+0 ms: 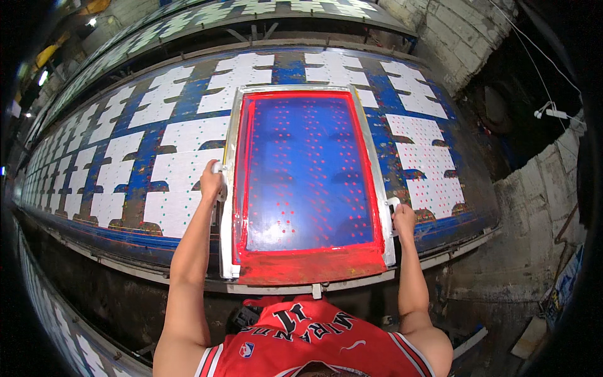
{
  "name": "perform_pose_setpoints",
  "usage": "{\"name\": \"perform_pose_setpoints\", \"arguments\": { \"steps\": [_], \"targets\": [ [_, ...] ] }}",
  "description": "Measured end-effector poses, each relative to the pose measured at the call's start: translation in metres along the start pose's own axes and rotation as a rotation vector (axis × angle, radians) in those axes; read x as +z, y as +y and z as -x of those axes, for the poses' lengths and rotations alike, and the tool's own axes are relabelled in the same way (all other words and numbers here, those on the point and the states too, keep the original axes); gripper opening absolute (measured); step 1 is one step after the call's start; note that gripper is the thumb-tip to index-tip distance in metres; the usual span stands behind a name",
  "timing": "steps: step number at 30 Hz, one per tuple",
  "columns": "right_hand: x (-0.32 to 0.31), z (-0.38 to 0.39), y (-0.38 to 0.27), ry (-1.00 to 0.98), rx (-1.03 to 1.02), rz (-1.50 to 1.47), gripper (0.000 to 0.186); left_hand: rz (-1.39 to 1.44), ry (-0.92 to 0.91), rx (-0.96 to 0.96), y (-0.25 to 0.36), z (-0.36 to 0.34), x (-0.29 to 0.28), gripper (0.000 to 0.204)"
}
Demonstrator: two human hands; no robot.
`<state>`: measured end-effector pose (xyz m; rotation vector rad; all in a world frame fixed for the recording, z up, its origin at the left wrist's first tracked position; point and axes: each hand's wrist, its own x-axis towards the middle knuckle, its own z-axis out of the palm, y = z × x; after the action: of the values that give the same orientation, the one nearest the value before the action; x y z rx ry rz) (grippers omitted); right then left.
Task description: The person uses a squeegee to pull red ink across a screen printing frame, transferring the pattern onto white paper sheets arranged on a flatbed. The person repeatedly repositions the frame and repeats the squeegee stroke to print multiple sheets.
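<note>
A screen printing frame (366, 135) with metal sides lies over the long printing table in front of me. Its blue mesh (301, 188) carries rows of small red dots, edged with red ink that is thickest along the near end. My left hand (211, 181) is closed round a white handle (217, 167) on the frame's left side. On the right side, my right hand (404, 220) grips a matching white handle (393, 202), partly hidden by the fingers. White fabric pieces (188, 166) with green dots lie left of the frame; one piece (427, 160) on the right bears red dots.
The blue, ink-stained table (139, 160) stretches far to the left with several rows of white cut pieces. A metal rail (317, 289) follows its near edge. Another long table (301, 12) stands beyond. Block walls (534, 201) and a hanging white cable (553, 113) are at the right.
</note>
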<state>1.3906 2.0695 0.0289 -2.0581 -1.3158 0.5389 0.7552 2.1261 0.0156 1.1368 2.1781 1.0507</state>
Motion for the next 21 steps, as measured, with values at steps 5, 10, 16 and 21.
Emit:
{"name": "perform_pose_setpoints", "arguments": {
  "steps": [5,10,16,21],
  "targets": [
    [-0.01,0.001,-0.021,0.03,0.063,-0.038,0.039,0.049,0.088,0.114,0.002,-0.011,-0.014,0.052],
    [-0.015,0.008,-0.07,0.036,0.031,-0.093,0.039,0.12,0.132,0.179,-0.004,-0.037,-0.043,0.053],
    [0.02,0.05,-0.14,0.034,-0.071,-0.133,0.034,0.224,0.07,0.091,-0.005,-0.074,-0.122,0.052],
    [0.075,0.108,-0.206,-0.033,-0.078,-0.212,0.025,0.149,0.059,0.078,-0.028,-0.119,-0.215,0.057]
  ]
}}
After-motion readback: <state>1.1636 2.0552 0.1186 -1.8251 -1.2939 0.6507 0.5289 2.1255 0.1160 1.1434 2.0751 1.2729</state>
